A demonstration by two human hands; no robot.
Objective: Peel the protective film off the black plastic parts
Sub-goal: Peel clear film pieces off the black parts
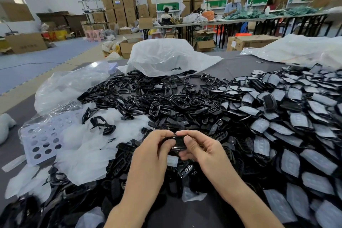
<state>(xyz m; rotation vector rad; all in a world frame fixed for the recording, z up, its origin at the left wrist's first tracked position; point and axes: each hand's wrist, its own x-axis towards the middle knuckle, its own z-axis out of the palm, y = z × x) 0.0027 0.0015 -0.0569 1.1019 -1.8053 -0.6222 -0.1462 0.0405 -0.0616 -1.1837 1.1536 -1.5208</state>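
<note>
Both hands hold one glossy black plastic part (178,142) low in the middle of the view. My left hand (151,152) grips its left side with curled fingers. My right hand (198,149) pinches its right end, thumb on top. Whether film still covers this part is hidden by the fingers. To the right lies a heap of black parts with whitish film (288,116) on them. Ahead is a pile of bare black frames (166,96). Peeled film pieces (87,155) are heaped on the left.
The grey table (235,72) carries clear plastic bags (166,55) at the back and left, and a white perforated sheet (42,142) at the left. People work at long tables (240,19) far behind, among stacked cardboard boxes.
</note>
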